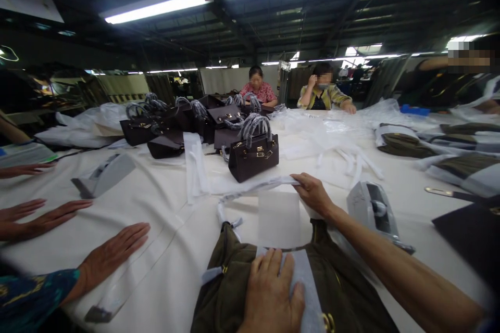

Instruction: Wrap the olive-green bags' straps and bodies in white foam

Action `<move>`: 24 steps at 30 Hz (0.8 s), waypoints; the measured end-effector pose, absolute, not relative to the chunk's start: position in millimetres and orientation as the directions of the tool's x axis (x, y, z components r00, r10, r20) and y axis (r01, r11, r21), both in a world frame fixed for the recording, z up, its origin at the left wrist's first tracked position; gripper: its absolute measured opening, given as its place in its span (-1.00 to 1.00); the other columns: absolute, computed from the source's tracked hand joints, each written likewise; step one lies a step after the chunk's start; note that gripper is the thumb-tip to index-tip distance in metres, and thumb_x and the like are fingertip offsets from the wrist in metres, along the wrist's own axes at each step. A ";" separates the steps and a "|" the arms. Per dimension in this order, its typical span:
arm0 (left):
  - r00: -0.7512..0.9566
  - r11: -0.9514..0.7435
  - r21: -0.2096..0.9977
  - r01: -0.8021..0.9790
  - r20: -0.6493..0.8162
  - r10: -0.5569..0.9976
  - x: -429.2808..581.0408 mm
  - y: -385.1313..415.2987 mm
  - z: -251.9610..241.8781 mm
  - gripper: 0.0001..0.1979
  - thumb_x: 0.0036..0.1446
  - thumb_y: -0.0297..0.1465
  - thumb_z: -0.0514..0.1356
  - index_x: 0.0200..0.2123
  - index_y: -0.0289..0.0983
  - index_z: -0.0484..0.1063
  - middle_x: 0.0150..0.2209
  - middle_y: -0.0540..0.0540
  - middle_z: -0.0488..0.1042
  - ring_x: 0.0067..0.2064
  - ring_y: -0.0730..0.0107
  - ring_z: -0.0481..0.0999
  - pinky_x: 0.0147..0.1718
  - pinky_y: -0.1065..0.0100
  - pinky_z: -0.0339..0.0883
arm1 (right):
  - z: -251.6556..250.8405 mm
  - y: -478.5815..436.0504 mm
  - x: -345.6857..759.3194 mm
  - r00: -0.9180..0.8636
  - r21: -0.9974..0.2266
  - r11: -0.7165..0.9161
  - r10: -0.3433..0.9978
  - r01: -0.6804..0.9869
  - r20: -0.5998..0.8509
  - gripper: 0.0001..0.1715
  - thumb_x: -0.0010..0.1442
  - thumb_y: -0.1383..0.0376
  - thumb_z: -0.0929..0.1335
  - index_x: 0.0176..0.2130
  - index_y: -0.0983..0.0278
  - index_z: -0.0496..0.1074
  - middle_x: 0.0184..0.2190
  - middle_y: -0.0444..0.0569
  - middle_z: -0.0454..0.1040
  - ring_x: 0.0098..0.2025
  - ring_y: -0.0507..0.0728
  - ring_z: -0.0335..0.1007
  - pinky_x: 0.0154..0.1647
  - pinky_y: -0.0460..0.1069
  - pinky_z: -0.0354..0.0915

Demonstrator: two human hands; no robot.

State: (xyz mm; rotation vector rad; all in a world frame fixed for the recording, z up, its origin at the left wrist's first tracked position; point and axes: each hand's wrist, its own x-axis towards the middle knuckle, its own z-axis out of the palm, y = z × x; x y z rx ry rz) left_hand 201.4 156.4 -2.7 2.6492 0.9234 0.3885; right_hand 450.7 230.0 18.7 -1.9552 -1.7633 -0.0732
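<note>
An olive-brown fabric handbag (222, 281) lies in front of me with gold-coloured metal parts. My left hand (273, 291) rests flat on it, over a strip of white paper (308, 276), fingers stretched out. Beyond the bag, my right hand (312, 192) is closed around the end of the bag's handle (258, 185), which is wrapped in white material and arches up from the left side. Where the handle meets the bag on the right is hidden. A pale square sheet (278, 218) shows beneath the handle.
Several dark brown handbags (253, 156) with wrapped handles stand ahead. Tape dispensers (375, 208) (103, 174) sit at right and left. Other people's hands (113, 252) lie flat at left. More olive bags (406, 143) lie at right. Two people sit across the table.
</note>
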 end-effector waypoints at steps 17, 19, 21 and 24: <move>0.769 -0.745 0.387 0.544 0.127 0.627 203.3 154.2 4.0 -0.59 0.13 -0.22 -0.04 0.02 -0.20 0.28 0.04 -0.20 0.33 0.07 0.08 0.25 0.02 0.02 0.10 | 3.6 253.1 434.2 -0.070 -0.035 0.070 0.998 0.997 0.005 -0.69 0.01 0.39 0.28 -0.18 0.27 0.41 -0.30 0.10 0.48 -0.27 0.21 0.42 -0.31 0.02 0.24; 0.769 -0.741 0.398 0.541 0.123 0.627 203.6 155.4 4.0 -0.60 0.13 -0.22 -0.05 0.02 -0.19 0.28 0.02 -0.19 0.34 0.05 0.09 0.26 0.00 0.02 0.11 | -2.3 263.5 425.0 -0.063 -0.008 0.063 0.998 0.998 -0.013 -0.68 0.04 0.41 0.24 -0.16 0.28 0.40 -0.29 0.13 0.47 -0.26 0.23 0.41 -0.31 0.04 0.24; 0.768 -0.736 0.406 0.542 0.119 0.630 203.7 156.4 4.7 -0.61 0.13 -0.22 -0.04 0.01 -0.17 0.28 0.00 -0.17 0.35 0.03 0.10 0.27 -0.02 0.02 0.13 | -4.0 270.8 415.8 -0.070 0.004 0.070 0.997 0.998 -0.015 -0.62 0.05 0.46 0.20 -0.12 0.29 0.37 -0.24 0.16 0.44 -0.22 0.23 0.40 -0.28 0.05 0.23; 0.771 -0.738 0.408 0.537 0.118 0.626 203.3 156.8 7.9 -0.63 0.13 -0.23 -0.04 -0.01 -0.17 0.29 -0.04 -0.16 0.37 -0.01 0.12 0.29 -0.04 0.04 0.15 | -1.0 267.7 404.3 -0.154 -0.009 0.154 0.987 0.988 -0.038 -0.58 0.05 0.46 0.19 -0.08 0.27 0.34 -0.21 0.14 0.41 -0.19 0.21 0.38 -0.24 0.05 0.22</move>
